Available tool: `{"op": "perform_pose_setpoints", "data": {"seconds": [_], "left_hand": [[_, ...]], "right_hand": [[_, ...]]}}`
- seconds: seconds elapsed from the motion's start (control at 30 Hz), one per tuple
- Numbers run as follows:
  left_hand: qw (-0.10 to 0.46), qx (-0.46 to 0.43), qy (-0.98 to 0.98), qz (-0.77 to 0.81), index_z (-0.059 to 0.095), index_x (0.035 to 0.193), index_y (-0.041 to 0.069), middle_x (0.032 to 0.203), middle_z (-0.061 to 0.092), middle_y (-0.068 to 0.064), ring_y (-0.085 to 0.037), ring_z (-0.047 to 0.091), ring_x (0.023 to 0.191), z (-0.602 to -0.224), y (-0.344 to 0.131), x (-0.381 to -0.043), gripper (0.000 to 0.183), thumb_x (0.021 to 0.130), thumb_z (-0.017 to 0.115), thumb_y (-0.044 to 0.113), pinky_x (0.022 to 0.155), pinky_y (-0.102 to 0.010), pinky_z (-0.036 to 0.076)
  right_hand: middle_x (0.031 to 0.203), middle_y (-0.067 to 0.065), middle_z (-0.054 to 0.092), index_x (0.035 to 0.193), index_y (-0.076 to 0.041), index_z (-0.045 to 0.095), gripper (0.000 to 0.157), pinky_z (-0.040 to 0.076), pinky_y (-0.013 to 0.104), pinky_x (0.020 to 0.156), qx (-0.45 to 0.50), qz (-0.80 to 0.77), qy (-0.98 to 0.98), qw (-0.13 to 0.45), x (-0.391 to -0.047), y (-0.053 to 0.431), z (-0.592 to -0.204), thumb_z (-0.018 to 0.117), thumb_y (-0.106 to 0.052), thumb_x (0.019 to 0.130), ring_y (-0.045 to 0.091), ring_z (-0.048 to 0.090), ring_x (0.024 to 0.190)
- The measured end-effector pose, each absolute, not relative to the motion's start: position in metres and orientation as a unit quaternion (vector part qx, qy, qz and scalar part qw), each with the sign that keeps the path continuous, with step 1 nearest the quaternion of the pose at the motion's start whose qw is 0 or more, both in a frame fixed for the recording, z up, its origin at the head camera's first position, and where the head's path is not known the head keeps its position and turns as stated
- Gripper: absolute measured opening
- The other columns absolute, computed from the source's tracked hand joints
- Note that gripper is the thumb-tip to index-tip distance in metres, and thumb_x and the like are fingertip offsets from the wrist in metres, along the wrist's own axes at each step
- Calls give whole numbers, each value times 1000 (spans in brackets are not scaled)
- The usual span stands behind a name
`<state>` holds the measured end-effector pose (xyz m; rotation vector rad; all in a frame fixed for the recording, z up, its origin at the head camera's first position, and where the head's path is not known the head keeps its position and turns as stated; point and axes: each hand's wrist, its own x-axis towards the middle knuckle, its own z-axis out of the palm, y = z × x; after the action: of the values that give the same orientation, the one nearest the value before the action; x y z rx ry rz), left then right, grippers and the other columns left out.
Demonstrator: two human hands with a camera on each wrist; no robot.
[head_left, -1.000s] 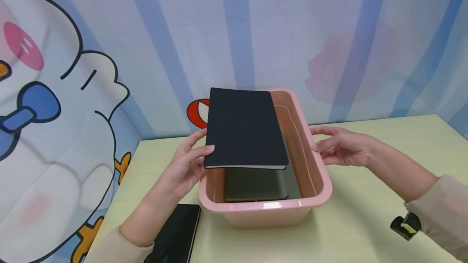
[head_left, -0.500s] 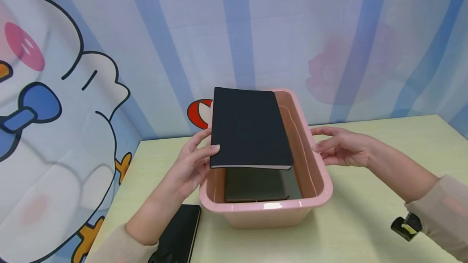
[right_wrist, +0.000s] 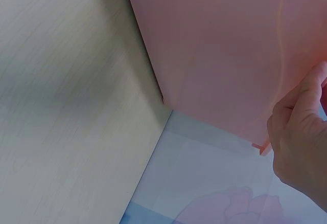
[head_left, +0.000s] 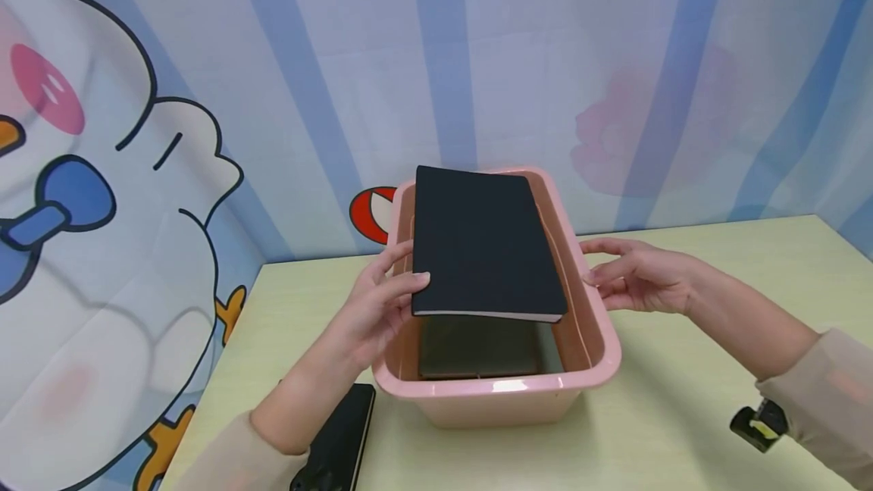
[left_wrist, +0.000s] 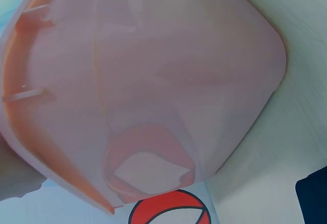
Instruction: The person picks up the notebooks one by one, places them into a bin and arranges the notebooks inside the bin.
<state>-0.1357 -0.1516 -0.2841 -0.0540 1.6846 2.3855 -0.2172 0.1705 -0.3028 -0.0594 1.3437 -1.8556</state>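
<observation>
My left hand point(head_left: 382, 305) pinches the left edge of a black notebook point(head_left: 484, 245), thumb on its cover. The notebook is held tilted above the opening of a pink plastic basin point(head_left: 501, 404). Inside the basin lies a dark grey-green notebook point(head_left: 477, 347), partly hidden by the black one, with a greyer surface showing beside it. At the basin's right rim my right hand point(head_left: 637, 275) holds on with curled fingers; the right wrist view also shows this hand point(right_wrist: 304, 127) at the rim. The left wrist view mostly shows the basin's outer wall point(left_wrist: 179, 65).
Another black notebook point(head_left: 344, 430) lies on the pale table point(head_left: 682, 400), left of the basin and partly under my left forearm. Behind the table hangs a striped blue cloth point(head_left: 532, 59) with cartoon figures. A small black device point(head_left: 758, 424) is on my right sleeve.
My left hand has moved to the right with the black notebook, bringing it further over the basin. My right hand has stayed at the rim.
</observation>
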Motion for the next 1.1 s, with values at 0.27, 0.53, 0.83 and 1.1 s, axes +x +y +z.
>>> {"op": "perform_pose_setpoints", "data": {"seconds": [0.27, 0.53, 0.83, 1.1], "left_hand": [[113, -13, 590, 799, 29, 142, 7, 108, 63, -7, -13, 67, 85, -288, -145, -140, 58, 89, 52, 0, 85, -29, 52], [105, -26, 608, 787, 31, 139, 10, 105, 66, -7, -14, 68, 85, -289, -137, -141, 59, 87, 57, 1, 85, -30, 52], [129, -61, 617, 774, 37, 135, 11, 101, 66, -7, -16, 68, 84, -292, -128, -145, 55, 86, 59, 0, 88, -33, 51], [127, -117, 612, 772, 40, 134, 12, 119, 60, -15, -25, 65, 97, -293, -123, -151, 53, 87, 60, -1, 87, -36, 51]], "right_hand": [[103, 14, 64, 144, -7, 8, 73, 54, 43, 78, -14, -737, 537, 411, -216, 170, -300, 52, 7, 88, 27, 67, 88], [103, 15, 63, 144, -8, 8, 73, 54, 43, 78, -12, -737, 536, 412, -216, 169, -300, 53, 7, 89, 28, 67, 88], [105, 14, 63, 144, -9, 10, 72, 53, 44, 79, -15, -740, 533, 411, -218, 170, -303, 53, 7, 88, 29, 66, 90], [105, 14, 62, 144, -9, 11, 71, 54, 44, 79, -11, -737, 538, 408, -218, 173, -301, 52, 7, 89, 29, 66, 90]]}}
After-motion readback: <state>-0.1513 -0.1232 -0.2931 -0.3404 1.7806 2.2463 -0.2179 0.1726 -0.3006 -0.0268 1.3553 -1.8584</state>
